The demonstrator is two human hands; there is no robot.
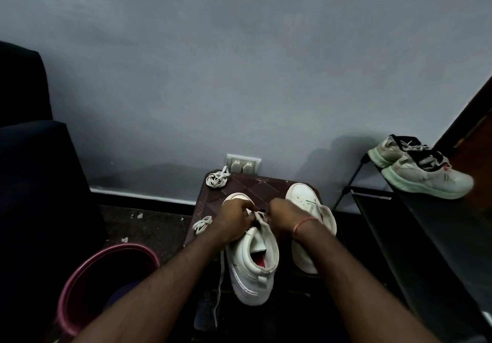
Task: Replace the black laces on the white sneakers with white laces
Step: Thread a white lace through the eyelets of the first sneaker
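Observation:
Two white sneakers stand on a small dark table [255, 183]. The left sneaker [253, 265] lies under both my hands, toe away from me. My left hand [235, 216] and my right hand [282, 213] sit over its lacing area, and each pinches a white lace [259, 215] between the fingertips. A loose end of white lace [219, 284] hangs down the sneaker's left side. The right sneaker [310, 209] stands beside it, partly hidden by my right forearm. A coiled white lace [217, 179] lies at the table's back left and another small lace bundle [202, 224] at its left edge.
A pink bucket [106, 268] stands on the floor at lower left. On the right, a black rack [399, 223] carries a pair of grey-white trainers [423, 172]. A wall socket [242, 165] is behind the table. Dark furniture [32, 169] fills the left side.

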